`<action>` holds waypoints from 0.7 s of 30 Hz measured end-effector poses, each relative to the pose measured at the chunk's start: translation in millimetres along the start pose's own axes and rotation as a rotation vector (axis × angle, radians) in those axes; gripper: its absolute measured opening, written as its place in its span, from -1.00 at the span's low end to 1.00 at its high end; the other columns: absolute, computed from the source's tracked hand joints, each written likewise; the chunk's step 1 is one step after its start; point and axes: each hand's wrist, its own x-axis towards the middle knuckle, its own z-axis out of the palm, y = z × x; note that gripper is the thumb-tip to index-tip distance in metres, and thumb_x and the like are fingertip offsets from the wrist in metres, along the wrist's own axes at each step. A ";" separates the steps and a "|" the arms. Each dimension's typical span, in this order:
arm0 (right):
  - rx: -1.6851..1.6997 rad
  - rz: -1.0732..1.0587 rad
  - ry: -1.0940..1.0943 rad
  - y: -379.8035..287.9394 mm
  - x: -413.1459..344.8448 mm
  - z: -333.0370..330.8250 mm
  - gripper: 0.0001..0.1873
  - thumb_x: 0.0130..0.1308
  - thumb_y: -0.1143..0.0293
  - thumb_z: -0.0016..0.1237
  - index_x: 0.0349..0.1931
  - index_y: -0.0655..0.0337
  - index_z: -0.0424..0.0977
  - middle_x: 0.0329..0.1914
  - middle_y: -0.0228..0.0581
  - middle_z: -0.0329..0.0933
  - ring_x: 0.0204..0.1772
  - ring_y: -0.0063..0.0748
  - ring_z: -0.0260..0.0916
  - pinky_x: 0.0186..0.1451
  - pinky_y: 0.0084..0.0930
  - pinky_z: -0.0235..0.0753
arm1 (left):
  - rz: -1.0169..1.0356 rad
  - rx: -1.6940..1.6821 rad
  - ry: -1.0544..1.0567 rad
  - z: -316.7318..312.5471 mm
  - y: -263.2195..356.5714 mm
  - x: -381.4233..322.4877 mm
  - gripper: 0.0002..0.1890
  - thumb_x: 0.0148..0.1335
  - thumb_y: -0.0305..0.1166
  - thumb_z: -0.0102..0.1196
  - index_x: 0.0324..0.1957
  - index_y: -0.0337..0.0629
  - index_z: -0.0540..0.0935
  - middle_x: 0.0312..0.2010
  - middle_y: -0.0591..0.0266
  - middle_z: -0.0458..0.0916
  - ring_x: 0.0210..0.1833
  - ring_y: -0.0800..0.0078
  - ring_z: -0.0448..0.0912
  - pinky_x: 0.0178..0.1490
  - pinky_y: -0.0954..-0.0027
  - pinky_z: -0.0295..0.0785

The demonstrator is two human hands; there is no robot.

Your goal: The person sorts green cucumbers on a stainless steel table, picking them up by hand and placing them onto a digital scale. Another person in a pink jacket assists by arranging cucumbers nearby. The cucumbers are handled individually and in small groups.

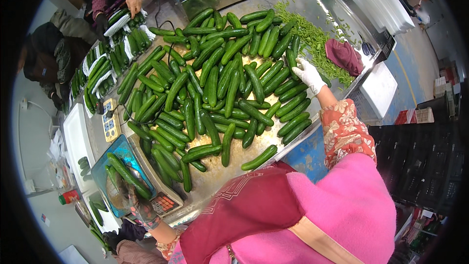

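My right hand (310, 76), in a white glove, reaches to the right side of the heap with its fingers apart. Its fingertips are at the edge of a dark green cucumber (291, 59). Over the blue pan of a weighing scale (151, 179), my left hand (132, 201) wears a dark patterned glove. It is on a long cucumber (129, 176), which covers part of the fingers; a second cucumber (111, 177) lies alongside. Many loose cucumbers (231, 91) cover the metal table (234, 148) before me. One single cucumber (259, 157) lies near the front edge.
Cut green pieces (311, 29) and a maroon cloth (343, 57) lie at the right, near scissors (367, 48). A power strip (110, 120) with a black cable sits left. Bundled cucumbers (99, 73) stand at far left, where another person's hand (134, 3) works. White foam trays (78, 143) flank the scale.
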 end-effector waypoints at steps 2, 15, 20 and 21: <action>0.168 0.054 -0.054 -0.9 -0.7 -1.0 -0.39 0.14 0.38 0.01 0.21 0.35 0.22 0.08 -0.15 0.43 0.03 -0.28 0.41 0.01 -0.43 0.44 | -0.088 -0.006 0.041 3.6 -2.0 -0.6 -0.44 0.24 -0.27 0.07 0.25 -0.17 0.28 -0.15 0.12 0.58 -0.19 0.44 0.56 -0.21 0.47 0.46; -0.474 -0.327 -0.173 -38.9 -15.5 29.0 -0.42 -0.04 0.27 0.13 0.02 0.31 0.32 -0.10 0.22 0.46 -0.06 0.19 0.44 -0.01 -0.16 0.46 | 0.356 0.342 -0.348 49.8 -3.6 -6.9 -0.39 0.26 -0.18 -0.03 0.29 -0.22 0.23 0.28 0.11 0.22 0.17 0.26 0.39 0.20 0.27 0.29; -0.454 -0.176 -0.389 -53.8 9.5 7.3 -0.27 -0.23 0.25 0.36 0.02 0.29 0.37 -0.09 0.06 0.52 -0.05 0.07 0.48 -0.04 -0.22 0.46 | 0.184 0.183 -0.379 73.4 -2.1 -13.8 -0.36 0.22 -0.19 0.00 0.30 -0.23 0.22 0.27 0.08 0.23 0.19 0.24 0.36 0.21 0.26 0.29; -0.517 -0.216 -0.418 -59.5 10.7 3.2 -0.30 -0.21 0.20 0.34 -0.01 0.27 0.41 -0.13 0.04 0.52 -0.05 0.07 0.48 -0.04 -0.21 0.45 | 0.167 0.164 -0.385 76.6 -0.8 -14.4 -0.36 0.21 -0.19 0.00 0.30 -0.23 0.21 0.27 0.08 0.23 0.20 0.24 0.36 0.21 0.26 0.28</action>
